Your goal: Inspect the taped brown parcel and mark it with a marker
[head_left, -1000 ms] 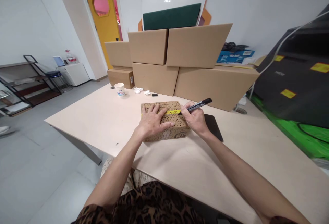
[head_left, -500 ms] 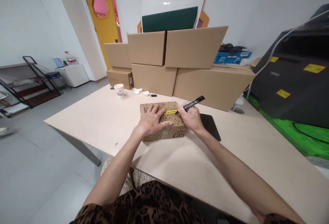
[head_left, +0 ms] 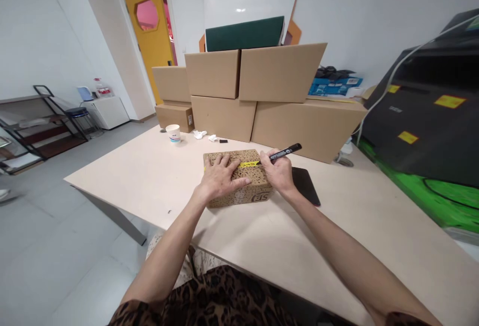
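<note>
A small brown speckled cardboard box [head_left: 243, 194] with a strip of yellow tape [head_left: 249, 164] across its top lies on the beige table [head_left: 149, 176]. My left hand [head_left: 221, 179] rests flat on the box top, fingers spread. My right hand [head_left: 279, 172] grips a black marker [head_left: 286, 152] with its tip down at the yellow tape on the box's right side.
A black flat pad [head_left: 305, 185] lies just right of the box. Large cardboard boxes [head_left: 277, 96] are stacked along the table's far edge. A paper cup [head_left: 173, 133], crumpled tissue [head_left: 200, 134] and a small black cap [head_left: 223, 141] sit behind. A black and green machine [head_left: 426, 126] stands at right.
The marker's angle shifted slightly as my right hand moved at the tape. My left hand stays flat on the box. The view tilted a little.
</note>
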`<state>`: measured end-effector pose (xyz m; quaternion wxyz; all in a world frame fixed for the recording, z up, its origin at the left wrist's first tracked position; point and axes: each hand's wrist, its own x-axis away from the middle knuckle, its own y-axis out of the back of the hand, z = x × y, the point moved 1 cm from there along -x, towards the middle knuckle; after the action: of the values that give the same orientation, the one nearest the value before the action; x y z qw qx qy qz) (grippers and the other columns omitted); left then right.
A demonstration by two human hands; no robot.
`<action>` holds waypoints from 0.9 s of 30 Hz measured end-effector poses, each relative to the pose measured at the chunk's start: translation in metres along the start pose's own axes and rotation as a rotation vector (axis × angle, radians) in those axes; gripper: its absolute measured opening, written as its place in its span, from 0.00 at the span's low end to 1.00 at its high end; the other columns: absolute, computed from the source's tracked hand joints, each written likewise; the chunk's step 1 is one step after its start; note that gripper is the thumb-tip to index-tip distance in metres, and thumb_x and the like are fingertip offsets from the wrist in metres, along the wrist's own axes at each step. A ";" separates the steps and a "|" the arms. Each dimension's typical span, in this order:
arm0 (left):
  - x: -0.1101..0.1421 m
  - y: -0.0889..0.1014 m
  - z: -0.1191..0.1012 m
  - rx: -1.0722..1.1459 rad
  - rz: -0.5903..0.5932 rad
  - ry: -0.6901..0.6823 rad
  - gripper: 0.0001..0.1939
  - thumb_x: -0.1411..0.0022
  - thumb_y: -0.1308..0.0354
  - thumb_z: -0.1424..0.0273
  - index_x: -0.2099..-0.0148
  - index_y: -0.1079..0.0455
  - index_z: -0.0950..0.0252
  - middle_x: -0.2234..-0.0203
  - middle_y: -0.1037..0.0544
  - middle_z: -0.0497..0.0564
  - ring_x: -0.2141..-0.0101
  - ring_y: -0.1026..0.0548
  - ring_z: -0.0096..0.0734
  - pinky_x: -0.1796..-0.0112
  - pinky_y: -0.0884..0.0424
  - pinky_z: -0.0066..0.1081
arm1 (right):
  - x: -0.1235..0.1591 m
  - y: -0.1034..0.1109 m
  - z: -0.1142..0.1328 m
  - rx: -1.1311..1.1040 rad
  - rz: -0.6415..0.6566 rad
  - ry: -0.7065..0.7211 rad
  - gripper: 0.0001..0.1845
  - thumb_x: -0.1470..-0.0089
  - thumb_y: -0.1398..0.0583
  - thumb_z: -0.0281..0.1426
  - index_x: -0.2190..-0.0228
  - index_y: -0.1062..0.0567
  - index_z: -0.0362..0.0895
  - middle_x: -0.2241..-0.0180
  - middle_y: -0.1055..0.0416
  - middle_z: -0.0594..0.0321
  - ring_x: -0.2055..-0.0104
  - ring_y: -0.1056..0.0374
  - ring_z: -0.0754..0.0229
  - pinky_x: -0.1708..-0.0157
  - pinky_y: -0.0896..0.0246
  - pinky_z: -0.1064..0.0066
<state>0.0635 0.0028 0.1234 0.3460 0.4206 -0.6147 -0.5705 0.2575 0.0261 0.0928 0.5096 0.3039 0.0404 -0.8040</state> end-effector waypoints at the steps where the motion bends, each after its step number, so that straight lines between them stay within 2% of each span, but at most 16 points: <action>1: 0.000 0.000 0.000 -0.001 -0.003 -0.001 0.44 0.30 0.63 0.36 0.24 0.43 0.57 0.24 0.44 0.63 0.25 0.48 0.64 0.31 0.59 0.71 | 0.000 0.000 -0.001 0.008 -0.005 0.000 0.21 0.48 0.42 0.52 0.78 0.35 0.50 0.81 0.32 0.64 0.78 0.36 0.59 0.73 0.40 0.66; 6: -0.001 -0.003 0.001 0.006 -0.017 -0.010 0.45 0.30 0.64 0.35 0.24 0.42 0.57 0.25 0.44 0.64 0.26 0.48 0.65 0.31 0.58 0.71 | 0.000 0.000 -0.001 0.135 0.026 0.018 0.18 0.48 0.43 0.47 0.80 0.37 0.50 0.83 0.34 0.66 0.79 0.39 0.59 0.73 0.44 0.66; 12: -0.001 -0.005 0.001 -0.001 -0.032 -0.006 0.45 0.30 0.64 0.35 0.24 0.43 0.56 0.24 0.44 0.63 0.25 0.48 0.64 0.31 0.59 0.71 | -0.006 0.001 -0.005 0.006 -0.024 -0.004 0.20 0.48 0.42 0.51 0.78 0.35 0.50 0.81 0.33 0.66 0.77 0.38 0.59 0.72 0.41 0.66; 18: 0.000 -0.004 0.000 -0.006 -0.037 -0.013 0.45 0.30 0.64 0.35 0.25 0.41 0.57 0.25 0.42 0.64 0.26 0.46 0.65 0.31 0.57 0.72 | -0.010 -0.002 -0.009 0.024 0.082 0.014 0.21 0.48 0.41 0.52 0.79 0.36 0.50 0.82 0.35 0.67 0.78 0.40 0.60 0.74 0.44 0.67; 23: 0.001 -0.003 0.000 -0.006 -0.041 -0.004 0.44 0.30 0.64 0.36 0.25 0.42 0.56 0.25 0.42 0.62 0.26 0.46 0.64 0.31 0.58 0.71 | -0.007 -0.003 -0.009 0.007 -0.030 0.016 0.21 0.46 0.43 0.53 0.78 0.36 0.50 0.81 0.34 0.67 0.77 0.40 0.60 0.72 0.42 0.67; 27: 0.000 -0.004 0.001 -0.006 -0.052 -0.011 0.44 0.30 0.63 0.36 0.25 0.42 0.56 0.25 0.42 0.62 0.26 0.46 0.64 0.31 0.60 0.72 | -0.007 -0.003 -0.009 0.082 -0.014 0.024 0.19 0.46 0.44 0.50 0.78 0.37 0.51 0.81 0.35 0.66 0.77 0.39 0.59 0.71 0.43 0.66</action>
<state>0.0632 0.0029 0.1194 0.3287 0.4322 -0.6037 -0.5837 0.2611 0.0362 0.0881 0.4903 0.3339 0.0155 -0.8049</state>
